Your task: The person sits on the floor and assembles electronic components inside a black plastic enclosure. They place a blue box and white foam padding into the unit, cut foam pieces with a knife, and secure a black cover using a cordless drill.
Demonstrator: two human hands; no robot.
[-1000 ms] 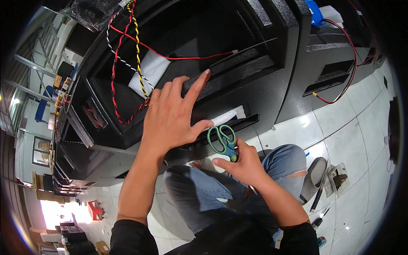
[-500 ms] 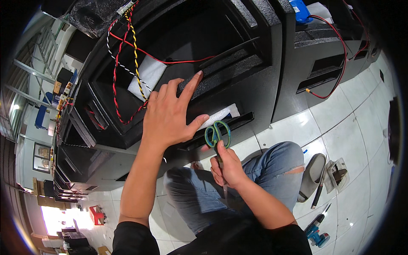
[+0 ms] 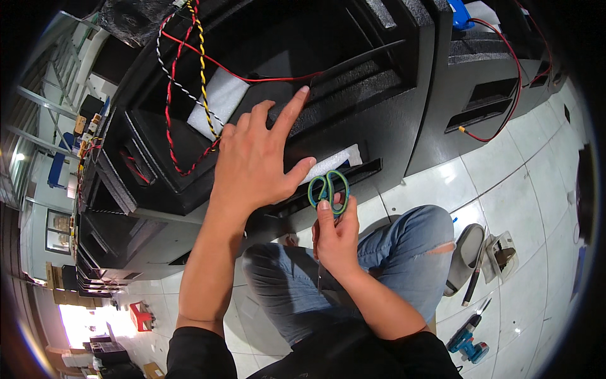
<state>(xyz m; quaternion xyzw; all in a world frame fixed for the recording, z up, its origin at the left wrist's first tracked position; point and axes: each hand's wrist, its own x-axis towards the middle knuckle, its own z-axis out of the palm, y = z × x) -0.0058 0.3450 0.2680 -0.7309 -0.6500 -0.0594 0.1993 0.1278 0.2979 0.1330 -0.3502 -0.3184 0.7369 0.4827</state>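
My left hand (image 3: 255, 155) lies with fingers spread on the black cabinet (image 3: 404, 126), its index finger stretched toward a thin red wire. Below it my right hand (image 3: 338, 237) is closed around scissors (image 3: 329, 189), green-and-blue handle loops pointing up and blades down toward my lap. A roll of white foam (image 3: 331, 163) sits in a slot right behind the loops. Another white foam piece (image 3: 218, 101) rests inside the cabinet, left of my left hand. Twisted red-black, yellow-black and white-black wires (image 3: 203, 57) hang down in front of it.
A second black cabinet (image 3: 467, 120) with a dangling red wire stands at right. On the tiled floor lie a grey clog (image 3: 466, 256), a clear plastic container (image 3: 503, 256) and a blue cordless drill (image 3: 467, 341). A red stool (image 3: 141, 316) stands far left.
My right hand has turned slightly, and the scissors' loops have shifted up and a little right. My left hand stays spread on the cabinet. The view has shifted slightly.
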